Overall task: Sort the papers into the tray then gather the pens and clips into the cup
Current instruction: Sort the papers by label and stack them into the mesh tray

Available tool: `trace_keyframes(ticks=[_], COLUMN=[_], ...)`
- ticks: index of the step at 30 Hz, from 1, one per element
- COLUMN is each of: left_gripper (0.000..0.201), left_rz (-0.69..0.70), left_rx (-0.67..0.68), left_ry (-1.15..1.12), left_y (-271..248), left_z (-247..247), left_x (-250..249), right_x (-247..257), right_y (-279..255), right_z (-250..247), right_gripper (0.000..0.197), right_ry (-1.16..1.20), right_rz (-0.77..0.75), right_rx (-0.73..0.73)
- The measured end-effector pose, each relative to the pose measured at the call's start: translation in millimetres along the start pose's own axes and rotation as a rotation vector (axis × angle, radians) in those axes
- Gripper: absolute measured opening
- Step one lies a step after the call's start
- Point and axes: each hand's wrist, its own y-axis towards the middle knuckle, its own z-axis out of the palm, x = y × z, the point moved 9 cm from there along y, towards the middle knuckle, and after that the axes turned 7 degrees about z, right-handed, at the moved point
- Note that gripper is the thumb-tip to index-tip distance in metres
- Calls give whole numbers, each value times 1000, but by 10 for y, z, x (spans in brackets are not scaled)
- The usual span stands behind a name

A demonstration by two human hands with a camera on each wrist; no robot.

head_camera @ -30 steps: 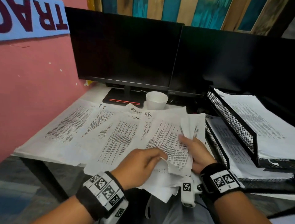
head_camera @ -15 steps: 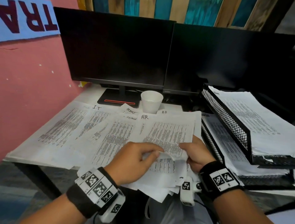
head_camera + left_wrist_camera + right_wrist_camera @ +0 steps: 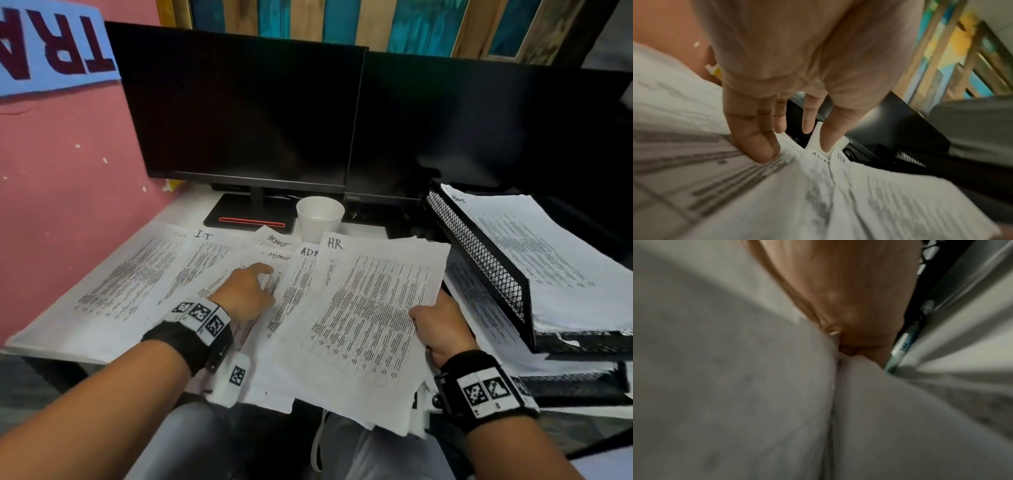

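Printed papers (image 3: 130,284) labelled by hand lie fanned across the white desk. My right hand (image 3: 436,323) grips the right edge of a stack headed "HR" (image 3: 363,308), held tilted above the others. My left hand (image 3: 248,291) reaches forward with straight fingers (image 3: 754,138) onto the sheets marked "ADMIN" (image 3: 277,256). A white foam cup (image 3: 319,217) stands behind the papers, by the monitor base. A black mesh tray (image 3: 479,260) with two tiers on the right holds paper stacks. In the right wrist view a pen (image 3: 902,344) lies beside my palm, under the tray edge.
Two dark monitors (image 3: 239,109) stand close behind the desk. A pink wall (image 3: 51,188) bounds the left side. The desk's front edge runs just before my lap, with papers overhanging it.
My right hand has lifted the HR stack and flattened it out. My left hand let go of the sheet it pinched and moved forward-left onto the ADMIN papers.
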Motion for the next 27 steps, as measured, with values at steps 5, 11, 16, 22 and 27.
trace_keyframes(ticks=[5, 11, 16, 22, 27], left_gripper=[79, 27, 30, 19, 24], left_rz=[-37, 52, 77, 90, 73], left_rx=[46, -43, -244, -586, -766], left_ry=[-191, -115, -8, -325, -702], left_y=[33, -72, -191, -406, -556], left_z=[129, -39, -517, -1332, -1707], left_x=[46, -19, 29, 305, 623], right_x=[-35, -35, -8, 58, 125], right_y=[-8, 6, 5, 59, 59], right_z=[51, 41, 66, 41, 84], right_gripper=[46, 46, 52, 51, 55], right_ry=[9, 21, 64, 132, 171], right_rz=[27, 35, 41, 47, 30], right_rx=[22, 22, 56, 66, 73])
